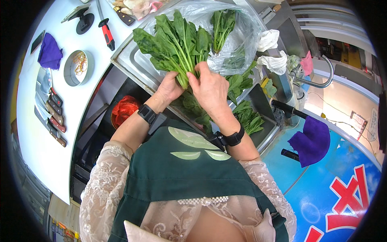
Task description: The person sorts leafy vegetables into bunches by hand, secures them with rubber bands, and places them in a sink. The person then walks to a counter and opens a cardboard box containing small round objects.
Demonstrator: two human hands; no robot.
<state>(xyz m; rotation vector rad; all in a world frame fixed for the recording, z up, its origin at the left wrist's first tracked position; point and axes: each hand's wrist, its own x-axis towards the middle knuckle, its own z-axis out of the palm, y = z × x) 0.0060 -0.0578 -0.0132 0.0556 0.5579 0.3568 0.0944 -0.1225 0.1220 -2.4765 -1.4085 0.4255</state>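
Note:
A bunch of leafy greens, which look like spinach (178, 45), is held up before me with its leaves pointing away. My left hand (170, 86) closes around the stem ends from the left. On the other side, my right hand (208, 84) pinches the stems between thumb and fingers. Behind the bunch lies a clear plastic bag (245, 33) with a smaller bunch of greens (223, 28) on it. More loose leaves (240, 83) show just right of my right hand. Below my hands, further greens are partly hidden by my wrists.
A metal sink basin (257, 104) holds greens (249, 119) at the right, near a curved faucet (329, 74). On the white table stand several knives (56, 113), a bowl of rubber bands (79, 68), a red-handled sharpening steel (107, 34) and a purple cloth (50, 51). A red plastic bag (124, 110) sits below.

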